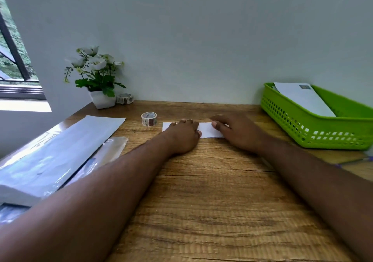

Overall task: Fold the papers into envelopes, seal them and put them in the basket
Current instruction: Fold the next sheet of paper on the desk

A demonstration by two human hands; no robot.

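A: Where is the work right now?

B: A folded white paper [207, 131] lies flat on the wooden counter [212, 191], far from the body, just right of a roll of patterned tape [149, 118]. The left hand [182, 135] lies over its left part, fingers bent a little and pressing down, gripping nothing. The right hand [236, 129] rests flat on its right end, thumb on the sheet, fingers stretched out.

A: So the step is creasing?

B: That is my reading: flattening a fold before sealing. To do it well, I would keep 1 hand pinning the paper so it cannot slide on the wood, and run the other along the fold from the middle outward, checking that the edges line up first.

A: And after that?

B: The tape is close for the seal. The green basket [306, 128] sits at the right against the wall, with 1 white envelope [302, 100] already leaning inside. A stack of paper in a shiny wrapper [56, 150] waits on the left.
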